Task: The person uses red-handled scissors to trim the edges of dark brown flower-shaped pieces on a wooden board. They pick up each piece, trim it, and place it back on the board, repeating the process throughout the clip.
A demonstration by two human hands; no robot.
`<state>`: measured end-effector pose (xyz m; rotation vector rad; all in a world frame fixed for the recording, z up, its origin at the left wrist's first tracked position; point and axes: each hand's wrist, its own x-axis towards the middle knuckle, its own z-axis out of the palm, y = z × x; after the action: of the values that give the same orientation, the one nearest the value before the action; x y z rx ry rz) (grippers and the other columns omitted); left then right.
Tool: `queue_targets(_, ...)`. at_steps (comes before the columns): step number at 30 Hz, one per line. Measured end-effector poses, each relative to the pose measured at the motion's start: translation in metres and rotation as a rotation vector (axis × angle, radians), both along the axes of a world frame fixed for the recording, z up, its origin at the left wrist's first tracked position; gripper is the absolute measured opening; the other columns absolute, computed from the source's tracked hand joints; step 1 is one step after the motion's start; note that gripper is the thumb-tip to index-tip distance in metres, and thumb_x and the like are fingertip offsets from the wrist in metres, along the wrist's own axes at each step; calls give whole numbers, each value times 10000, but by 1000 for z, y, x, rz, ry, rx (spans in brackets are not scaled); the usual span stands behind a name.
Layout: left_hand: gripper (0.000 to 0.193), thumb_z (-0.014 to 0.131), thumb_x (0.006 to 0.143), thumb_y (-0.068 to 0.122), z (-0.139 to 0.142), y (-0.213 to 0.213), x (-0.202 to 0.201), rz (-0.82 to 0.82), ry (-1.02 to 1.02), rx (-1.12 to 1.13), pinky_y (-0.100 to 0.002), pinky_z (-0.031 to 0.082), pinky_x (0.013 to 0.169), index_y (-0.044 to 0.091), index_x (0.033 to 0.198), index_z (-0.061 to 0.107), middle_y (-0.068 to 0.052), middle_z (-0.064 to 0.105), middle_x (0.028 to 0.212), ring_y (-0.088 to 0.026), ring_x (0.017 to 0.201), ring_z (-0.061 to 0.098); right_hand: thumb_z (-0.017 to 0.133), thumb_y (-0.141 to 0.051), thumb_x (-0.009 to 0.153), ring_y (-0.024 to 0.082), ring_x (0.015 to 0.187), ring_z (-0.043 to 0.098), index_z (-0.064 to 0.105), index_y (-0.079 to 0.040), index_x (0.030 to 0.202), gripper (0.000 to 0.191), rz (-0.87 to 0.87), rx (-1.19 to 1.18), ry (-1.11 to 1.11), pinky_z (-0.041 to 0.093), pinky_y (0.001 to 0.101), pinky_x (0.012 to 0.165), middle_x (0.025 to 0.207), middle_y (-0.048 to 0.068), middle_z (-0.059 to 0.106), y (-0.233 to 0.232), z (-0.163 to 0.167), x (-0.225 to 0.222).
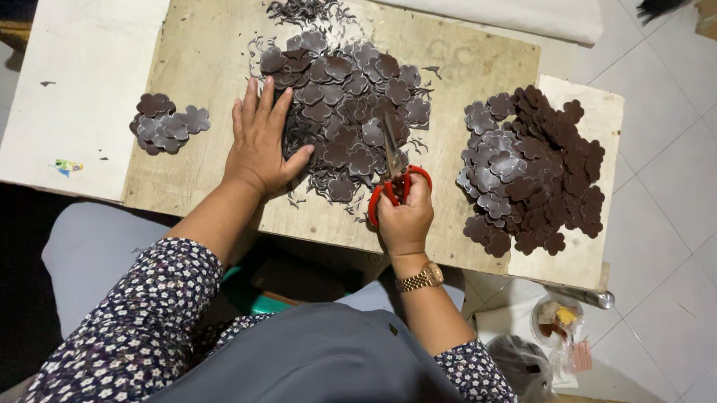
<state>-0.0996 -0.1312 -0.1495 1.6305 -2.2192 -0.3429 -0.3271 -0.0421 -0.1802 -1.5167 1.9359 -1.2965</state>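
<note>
**My hands at the pile of brown flower shapes**

My left hand [261, 141] lies flat and released, fingers spread, on the left edge of the middle pile of brown flower-shaped pieces [346, 105], in the upper centre of the frame. My right hand [405, 217] is grasping the red-handled scissors [395, 176], whose blades point up into the same pile. A bigger heap [534, 170] is at the right, a small heap [166, 123] at the left, all on the wooden tabletop [199, 63].

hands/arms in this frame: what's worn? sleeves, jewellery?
Both arms wear dark sleeves with a small pale floral print, pushed up so the forearms are bare. Gold link watch on the right wrist. Left hand and right hand are ungloved; no rings visible.
</note>
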Motion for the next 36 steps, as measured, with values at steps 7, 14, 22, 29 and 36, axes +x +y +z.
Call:
queue_targets(7, 606, 704, 915, 498, 7, 17, -21, -142, 68, -150, -632, 87, 1251, 162, 1409, 604, -172, 326, 1642, -406, 1564, 145, 775, -62, 851, 222, 923, 752, 605, -13, 1151, 348, -16, -44, -64, 589, 345, 829, 1041, 114, 726, -2, 11, 6)
queue_targets(14, 481, 741, 899, 501, 22, 26, -56, -268, 112, -233, -652, 85, 1218, 194, 1269, 719, -179, 425, 1574, -398, 1530, 183, 788, -76, 833, 277, 934, 739, 603, -2, 1199, 417, -66, -95, 79, 583, 363, 829, 1057, 141, 720, 1, 24, 14)
queue_targets(22, 389, 778, 893, 408, 46, 39, -38, -292, 194, -302, -646, 80, 1229, 187, 1211, 745, -142, 472, 1538, -388, 1530, 211, 785, -90, 839, 222, 851, 733, 598, -1, 1208, 423, -70, -51, 96, 591, 344, 779, 1034, 123, 720, 5, 42, 35)
queue_targets(29, 149, 774, 915, 283, 44, 45, -18, -310, 318, -444, -606, 167, 1237, 190, 1025, 736, -35, 632, 1361, -318, 1458, 397, 755, -67, 865, 213, 882, 731, 600, -2, 1214, 388, -62, -81, 120, 589, 337, 801, 1051, 118, 719, 12, 45, 46)
queue_targets(36, 96, 720, 942, 215, 44, 45, -9, -95, 554, -412, -523, 341, 1160, 139, 1002, 726, -26, 729, 1130, -299, 1281, 553, 764, -74, 846, 243, 882, 727, 600, -3, 1221, 415, -80, -94, 147, 580, 348, 801, 1036, 125, 721, 13, 47, 49)
